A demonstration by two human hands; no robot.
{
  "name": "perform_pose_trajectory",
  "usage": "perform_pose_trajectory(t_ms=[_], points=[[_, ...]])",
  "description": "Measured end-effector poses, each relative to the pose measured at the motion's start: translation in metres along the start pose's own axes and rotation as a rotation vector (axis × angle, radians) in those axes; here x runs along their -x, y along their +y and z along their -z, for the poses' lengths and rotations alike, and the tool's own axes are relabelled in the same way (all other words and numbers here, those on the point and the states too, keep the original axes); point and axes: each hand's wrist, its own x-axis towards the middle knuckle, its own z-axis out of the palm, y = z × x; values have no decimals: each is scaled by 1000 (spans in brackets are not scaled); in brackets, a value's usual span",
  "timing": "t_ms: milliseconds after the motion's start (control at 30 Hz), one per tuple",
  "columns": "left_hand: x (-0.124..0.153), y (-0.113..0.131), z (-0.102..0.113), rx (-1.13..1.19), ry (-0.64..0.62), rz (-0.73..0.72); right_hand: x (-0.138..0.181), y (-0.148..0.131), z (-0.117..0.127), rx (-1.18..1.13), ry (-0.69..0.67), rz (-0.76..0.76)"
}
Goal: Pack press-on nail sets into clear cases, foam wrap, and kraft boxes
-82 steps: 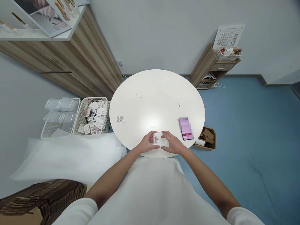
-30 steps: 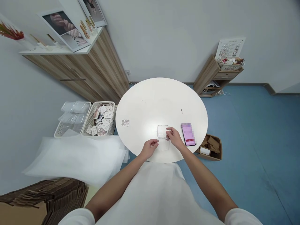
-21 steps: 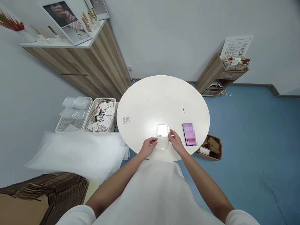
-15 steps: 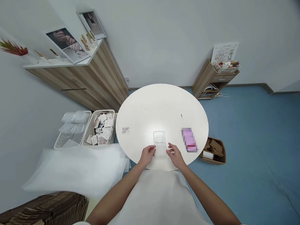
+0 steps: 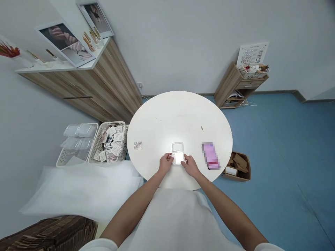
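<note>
A small clear plastic box (image 5: pixel 178 158) stands in front of me with its hinged lid (image 5: pixel 178 146) lifted open, away from me. The base looks bright white inside; whether that is glare or a lining I cannot tell. My left hand (image 5: pixel 165 164) pinches the box's left edge. On the opposite edge, the fingers of my right hand (image 5: pixel 191 166) are closed on the box's right side. To the left lies a small clear sheet of nail-like pieces (image 5: pixel 138 145), apart from both hands.
A blurred purple thing (image 5: pixel 211 156) lies on the round white table (image 5: pixel 180 108), right of my hands. Left of the table stand a basket of cards (image 5: pixel 94 144) and a basket of clear boxes (image 5: pixel 60 158). A cardboard carton (image 5: pixel 239 177) sits on the floor at right.
The open box has shifted slightly away from me, and its base now looks brighter. My right hand has moved left, from just beside the box onto its edge.
</note>
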Motion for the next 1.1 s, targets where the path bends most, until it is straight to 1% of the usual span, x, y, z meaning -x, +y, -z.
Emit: perform_pose_trajectory(t_ms=[200, 333, 500, 633, 800, 900, 967, 1033, 1100], points=[[-17, -9, -8, -125, 24, 11, -16, 4, 0, 55, -43, -34], [-18, -11, -15, -212, 12, -8, -20, 10, -1, 58, -42, -72], [-15, -10, -20, -393, 29, -36, -20, 21, -3, -46, -33, -91], [-13, -12, -19, -491, -18, -55, -15, 31, -5, -61, -50, -35], [-2, -22, -13, -505, -55, -73, -9, 40, -7, -18, -48, 56], [8, -30, -2, -519, -58, -93, -5, 41, -7, -16, -14, 80], [15, -35, 14, -547, -50, -132, 1, 40, -7, 0, 56, 103], [19, -37, 37, -587, -21, -187, 8, 37, -8, 45, 163, 158], [19, -38, 68, -632, 39, -231, 13, 28, -12, 100, 235, 245]])
